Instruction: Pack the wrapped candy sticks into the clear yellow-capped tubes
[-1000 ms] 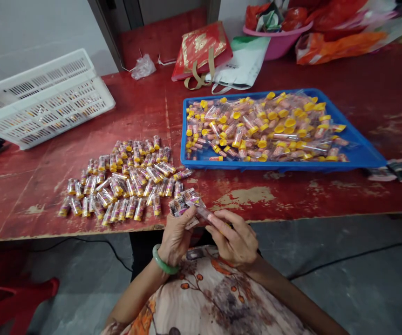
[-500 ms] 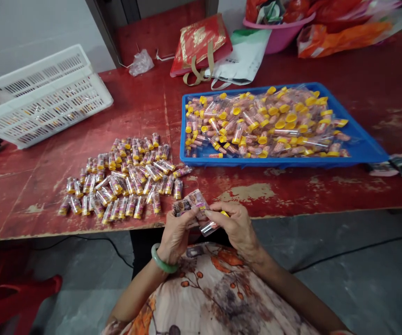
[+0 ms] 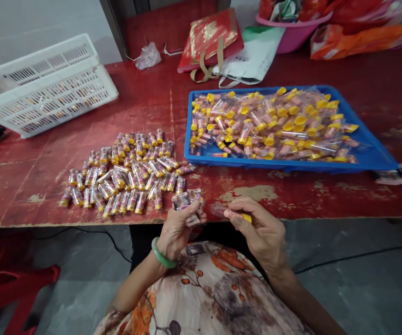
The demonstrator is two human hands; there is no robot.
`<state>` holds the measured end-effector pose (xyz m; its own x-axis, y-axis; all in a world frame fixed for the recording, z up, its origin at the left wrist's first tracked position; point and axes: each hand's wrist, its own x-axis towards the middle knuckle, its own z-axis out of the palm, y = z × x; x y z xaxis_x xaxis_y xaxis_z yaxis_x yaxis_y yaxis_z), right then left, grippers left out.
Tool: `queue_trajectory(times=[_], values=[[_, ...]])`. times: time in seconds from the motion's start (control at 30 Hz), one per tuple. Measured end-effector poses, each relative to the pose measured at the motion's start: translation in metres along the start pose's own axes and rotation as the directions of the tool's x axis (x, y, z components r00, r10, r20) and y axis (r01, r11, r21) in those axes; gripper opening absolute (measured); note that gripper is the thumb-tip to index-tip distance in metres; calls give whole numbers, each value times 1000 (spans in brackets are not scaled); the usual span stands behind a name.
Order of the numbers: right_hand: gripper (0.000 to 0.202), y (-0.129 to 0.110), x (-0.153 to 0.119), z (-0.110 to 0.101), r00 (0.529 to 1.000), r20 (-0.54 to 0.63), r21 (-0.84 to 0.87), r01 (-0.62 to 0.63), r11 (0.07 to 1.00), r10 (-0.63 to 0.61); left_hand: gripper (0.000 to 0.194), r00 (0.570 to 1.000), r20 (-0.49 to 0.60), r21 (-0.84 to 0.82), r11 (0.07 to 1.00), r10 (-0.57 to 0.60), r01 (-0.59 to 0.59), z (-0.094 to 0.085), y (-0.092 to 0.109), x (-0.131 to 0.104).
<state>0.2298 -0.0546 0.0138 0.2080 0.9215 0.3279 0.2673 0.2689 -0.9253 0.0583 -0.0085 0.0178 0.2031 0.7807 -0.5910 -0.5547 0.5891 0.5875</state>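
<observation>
Your left hand (image 3: 179, 228) sits just off the near edge of the red bench (image 3: 152, 116), its fingers pinched shut on a small stack of printed labels (image 3: 187, 204); a green bangle (image 3: 162, 257) circles that wrist. Your right hand (image 3: 262, 230) is just to the right of it, the two hands a little apart. Its fingers are clamped on a clear plastic tube (image 3: 229, 213) with a yellow cap, which lies across the fingertips with its clear end pointing left toward the labels and its cap end tucked into the hand. The tube hangs over the bench's near edge, not touching the surface.

On the bench just beyond your left hand lies a spread of labelled tubes (image 3: 127, 174), laid on their sides in loose rows, the nearest ones just beside the labels. To the right and farther off stands a blue tray (image 3: 368, 149) heaped with yellow-capped tubes (image 3: 267, 123) that carry no labels. A white slotted crate (image 3: 47, 88) sits at the far left. At the far edge, a red gift bag (image 3: 209, 39) lies on a white bag (image 3: 256, 56), and a pink basin (image 3: 291, 35) stands at the far right.
</observation>
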Motion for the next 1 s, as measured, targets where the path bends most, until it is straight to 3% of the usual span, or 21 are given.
queue_trajectory(times=[0.17,0.3,0.43,0.57,0.73,0.87,0.93,1.0], values=[[23,-4,-2,10,941,-31,-130,330,935,-337,33,999,-11,-32,998,-46,45,6,1,-6],[35,0,-2,11,873,21,-242,478,845,-488,33,997,-12,-54,996,-75,74,9,3,-9],[39,0,-4,9,819,134,-402,560,725,-558,33,996,-27,-63,995,-85,83,7,3,-9],[46,-2,-6,9,741,249,-549,638,540,-623,37,1000,7,-41,999,24,-24,4,-1,-6],[44,-1,-8,13,684,271,-635,656,407,-678,35,991,58,-7,993,122,-122,3,-4,-4],[42,1,-10,15,585,397,-654,721,229,-707,34,984,51,-17,985,173,-172,1,-5,-3],[42,2,-11,16,566,417,-649,733,204,-711,33,982,53,-30,984,180,-178,0,-6,-2],[43,4,-12,18,604,369,-645,714,273,-707,32,985,46,-46,985,166,-164,-1,-7,0]])
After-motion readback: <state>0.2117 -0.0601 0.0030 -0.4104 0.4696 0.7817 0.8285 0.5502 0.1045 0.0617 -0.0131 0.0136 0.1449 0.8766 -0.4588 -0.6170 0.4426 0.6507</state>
